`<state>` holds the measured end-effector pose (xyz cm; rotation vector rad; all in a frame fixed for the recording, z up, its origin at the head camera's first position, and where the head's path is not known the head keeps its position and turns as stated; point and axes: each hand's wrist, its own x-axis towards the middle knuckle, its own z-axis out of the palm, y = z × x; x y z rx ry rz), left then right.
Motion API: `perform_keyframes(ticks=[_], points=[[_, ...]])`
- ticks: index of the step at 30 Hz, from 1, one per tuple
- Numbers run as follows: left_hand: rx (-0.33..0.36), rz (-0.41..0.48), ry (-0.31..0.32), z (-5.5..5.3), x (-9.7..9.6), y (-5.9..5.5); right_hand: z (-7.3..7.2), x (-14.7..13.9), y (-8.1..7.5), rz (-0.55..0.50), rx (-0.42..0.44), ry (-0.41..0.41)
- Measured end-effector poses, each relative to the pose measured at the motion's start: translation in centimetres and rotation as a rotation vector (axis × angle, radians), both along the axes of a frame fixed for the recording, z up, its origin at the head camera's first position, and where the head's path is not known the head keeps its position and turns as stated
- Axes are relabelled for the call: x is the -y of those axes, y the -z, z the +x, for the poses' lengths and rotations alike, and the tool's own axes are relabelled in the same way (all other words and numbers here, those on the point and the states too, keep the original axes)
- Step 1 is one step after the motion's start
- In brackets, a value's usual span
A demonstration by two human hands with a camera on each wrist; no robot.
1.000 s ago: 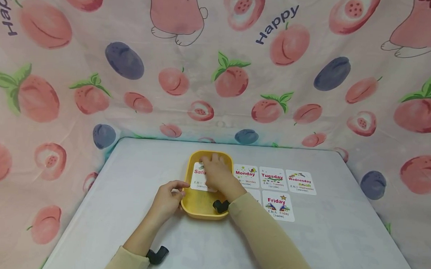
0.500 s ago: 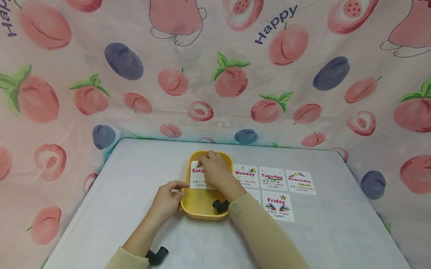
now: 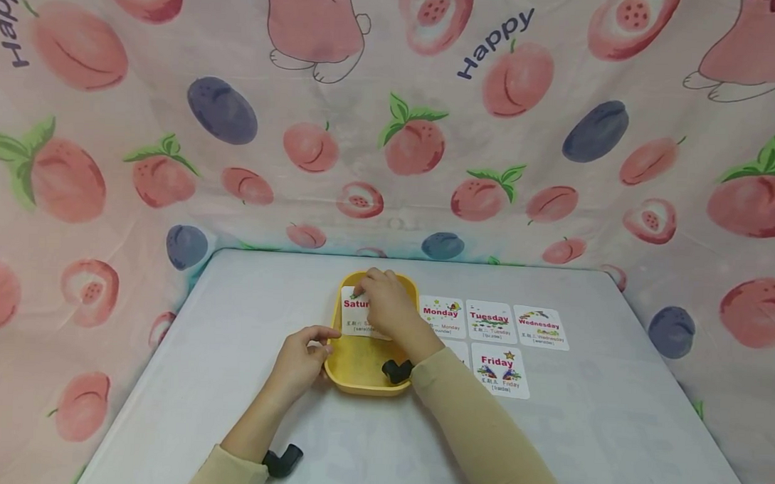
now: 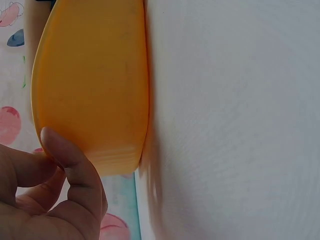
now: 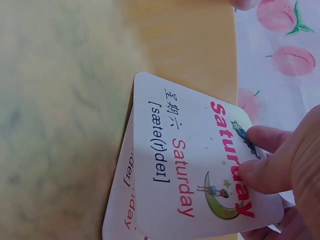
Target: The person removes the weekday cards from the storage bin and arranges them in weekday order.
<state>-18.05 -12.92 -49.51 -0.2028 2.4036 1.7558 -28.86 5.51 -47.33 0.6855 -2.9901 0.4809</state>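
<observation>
A white flashcard (image 5: 175,135) reading "Saturday", with a moon picture, is in the yellow tray (image 3: 357,369). My right hand (image 3: 388,302) pinches it at its upper edge, digits on its printed face and others behind. Under it, in the right wrist view, a second card (image 5: 120,210) peeks out, its word mostly hidden. My left hand (image 3: 300,360) pinches the tray's left rim; the left wrist view shows a digit pressed to the outer wall (image 4: 100,90).
Right of the tray lie cards for Monday (image 3: 441,315), Tuesday (image 3: 491,322) and Wednesday (image 3: 541,327). Below them are a Friday card (image 3: 501,370) and one partly hidden by the right arm. A fruit-print cloth (image 3: 394,221) hangs behind the white table (image 3: 611,435).
The Saturday card has shifted slightly left and up in the tray with my right hand, its upper edge rising. The left hand stays at the rim.
</observation>
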Motion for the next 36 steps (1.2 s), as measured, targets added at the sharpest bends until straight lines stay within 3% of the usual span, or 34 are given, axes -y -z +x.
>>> perform_keyframes(ticks=[8,16,27,36], points=[[0.006,-0.002,0.002,0.2,0.0,-0.2,0.1,-0.2,-0.2,-0.073,0.059,-0.014],[0.005,0.007,-0.002,0.2,-0.1,-0.2,0.5,-0.4,-1.5,-0.15,0.112,-0.003],[0.026,-0.011,-0.001,0.0,-0.1,-0.3,1.2,-1.9,-3.0,-0.272,0.063,0.03],[0.024,-0.037,0.0,-0.1,-0.1,-0.3,2.0,-4.1,-4.1,-0.305,0.028,0.043]])
